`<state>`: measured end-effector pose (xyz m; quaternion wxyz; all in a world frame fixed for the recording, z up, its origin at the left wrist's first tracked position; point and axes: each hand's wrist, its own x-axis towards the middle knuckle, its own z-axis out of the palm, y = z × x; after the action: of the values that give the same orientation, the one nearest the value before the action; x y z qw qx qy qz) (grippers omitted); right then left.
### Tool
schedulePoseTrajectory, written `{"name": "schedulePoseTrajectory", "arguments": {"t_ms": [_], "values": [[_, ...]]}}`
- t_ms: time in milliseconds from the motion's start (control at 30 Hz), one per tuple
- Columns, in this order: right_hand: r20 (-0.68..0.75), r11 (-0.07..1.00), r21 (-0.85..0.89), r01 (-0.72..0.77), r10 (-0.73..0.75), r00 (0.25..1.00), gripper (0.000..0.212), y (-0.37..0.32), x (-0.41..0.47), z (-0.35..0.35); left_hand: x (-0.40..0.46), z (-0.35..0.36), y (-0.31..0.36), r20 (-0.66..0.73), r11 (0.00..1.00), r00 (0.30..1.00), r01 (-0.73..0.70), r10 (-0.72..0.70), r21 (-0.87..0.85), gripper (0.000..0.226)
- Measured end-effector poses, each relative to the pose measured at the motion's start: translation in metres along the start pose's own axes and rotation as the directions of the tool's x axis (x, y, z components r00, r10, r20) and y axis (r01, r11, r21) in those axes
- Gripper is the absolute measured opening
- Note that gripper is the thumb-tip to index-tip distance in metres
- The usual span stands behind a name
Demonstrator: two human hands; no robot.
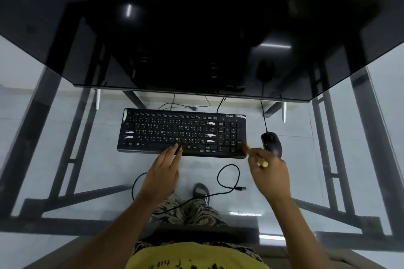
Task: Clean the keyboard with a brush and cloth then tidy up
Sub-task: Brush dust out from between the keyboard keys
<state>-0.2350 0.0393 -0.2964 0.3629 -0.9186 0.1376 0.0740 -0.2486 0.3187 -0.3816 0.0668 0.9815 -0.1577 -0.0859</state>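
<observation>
Nearest, a loose cable [227, 178] loops on the glass worktop [65, 159]. The right hand [270, 176] pinches a blurred brush [254, 155] at the keyboard's [181, 132] near right corner. The left hand [162, 170] lies flat, fingers straight on the bottom keys. A mouse [271, 143] sits just right of the keyboard.

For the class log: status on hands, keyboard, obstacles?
Left hand flat, fingers steadying keyboard. Right hand gripping brush at its right corner. Mouse close beside.
</observation>
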Motion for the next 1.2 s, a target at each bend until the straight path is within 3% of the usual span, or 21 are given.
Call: {"name": "schedulePoseTrajectory", "arguments": {"t_ms": [67,100,200,233,300,367,400,500,533,633,667,767,800,867,933,967,1000,1067,1100,1133,1200], "values": [[0.207,0.997,0.069,-0.027,0.012,0.978,0.021,-0.005,-0.005,0.005,-0.003,0.0,-0.003,-0.006,1.0,1.0,0.0,0.0,0.008,0.054],[0.201,0.995,0.092,-0.044,0.025,0.979,0.022,-0.009,-0.007,0.005,-0.004,0.001,-0.005,-0.01,1.0,1.0,0.005,-0.005,0.002,0.054],[-0.148,0.994,0.085,-0.076,0.088,0.985,0.02,-0.004,-0.004,0.009,-0.007,0.002,-0.008,-0.017,1.0,1.0,0.011,-0.011,-0.011,0.054],[-0.176,0.995,0.069,-0.076,0.087,0.981,0.02,-0.006,-0.006,0.013,-0.008,0.002,-0.009,-0.019,1.0,1.0,0.012,-0.013,-0.014,0.054],[0.03,0.995,0.098,0.006,-0.009,0.999,0.019,-0.015,-0.012,0.029,-0.013,0.0,-0.013,-0.026,0.999,0.999,0.033,-0.034,-0.035,0.054],[0.259,0.988,0.14,0.059,-0.094,0.961,0.019,-0.028,-0.02,0.042,-0.016,-0.003,-0.02,-0.057,0.994,0.994,0.084,-0.088,-0.07,0.053],[0.243,0.988,0.145,0.061,-0.095,0.965,0.02,-0.032,-0.022,0.045,-0.018,-0.005,-0.025,-0.082,0.989,0.988,0.121,-0.128,-0.089,0.05],[-0.097,0.994,0.111,-0.001,0.012,0.995,0.018,-0.033,-0.022,0.052,-0.024,-0.01,-0.044,-0.139,0.955,0.949,0.266,-0.284,-0.132,0.049],[-0.098,0.997,0.081,0.009,-0.001,0.995,0.018,-0.037,-0.025,0.056,-0.026,-0.011,-0.053,-0.148,0.942,0.934,0.308,-0.326,-0.134,0.052],[0.16,0.981,0.043,0.189,-0.193,0.968,0.022,-0.054,-0.039,0.079,-0.034,-0.013,-0.08,-0.153,0.914,0.905,0.376,-0.398,-0.152,0.054],[0.153,0.978,0.058,0.2,-0.206,0.966,0.022,-0.061,-0.042,0.082,-0.036,-0.013,-0.088,-0.156,0.909,0.899,0.387,-0.41,-0.158,0.054],[-0.138,0.98,0.095,0.174,-0.16,0.977,0.019,-0.072,-0.039,0.093,-0.036,-0.014,-0.105,-0.18,0.902,0.888,0.394,-0.423,-0.179,0.052],[-0.162,0.982,0.046,0.185,-0.176,0.971,0.019,-0.077,-0.039,0.098,-0.036,-0.013,-0.109,-0.194,0.907,0.891,0.379,-0.411,-0.181,0.051],[0.078,0.973,0.031,0.229,-0.231,0.97,0.021,-0.088,-0.039,0.115,-0.035,-0.01,-0.117,-0.214,0.914,0.894,0.356,-0.394,-0.193,0.049],[0.338,0.971,0.185,0.154,-0.21,0.917,0.02,-0.103,-0.04,0.128,-0.034,-0.008,-0.124,-0.21,0.905,0.888,0.364,-0.409,-0.222,0.046],[0.313,0.958,0.259,0.121,-0.202,0.928,0.02,-0.111,-0.039,0.132,-0.035,-0.008,-0.127,-0.207,0.9,0.886,0.366,-0.415,-0.237,0.043],[0.196,0.945,0.309,0.104,-0.17,0.966,0.02,-0.117,-0.037,0.137,-0.035,-0.008,-0.129,-0.205,0.898,0.887,0.362,-0.414,-0.249,0.041],[-0.121,0.965,0.218,0.143,-0.118,0.986,0.022,-0.126,-0.037,0.149,-0.037,-0.008,-0.136,-0.199,0.903,0.896,0.342,-0.396,-0.259,0.038],[-0.149,0.979,0.125,0.16,-0.141,0.979,0.023,-0.133,-0.038,0.155,-0.037,-0.008,-0.14,-0.2,0.91,0.902,0.328,-0.382,-0.255,0.037],[-0.06,0.978,0.058,0.198,-0.195,0.979,0.025,-0.139,-0.04,0.164,-0.038,-0.007,-0.144,-0.202,0.917,0.909,0.314,-0.365,-0.247,0.036],[0.275,0.974,0.08,0.211,-0.226,0.935,0.025,-0.148,-0.045,0.18,-0.038,-0.007,-0.152,-0.212,0.933,0.921,0.277,-0.325,-0.229,0.036]]}}
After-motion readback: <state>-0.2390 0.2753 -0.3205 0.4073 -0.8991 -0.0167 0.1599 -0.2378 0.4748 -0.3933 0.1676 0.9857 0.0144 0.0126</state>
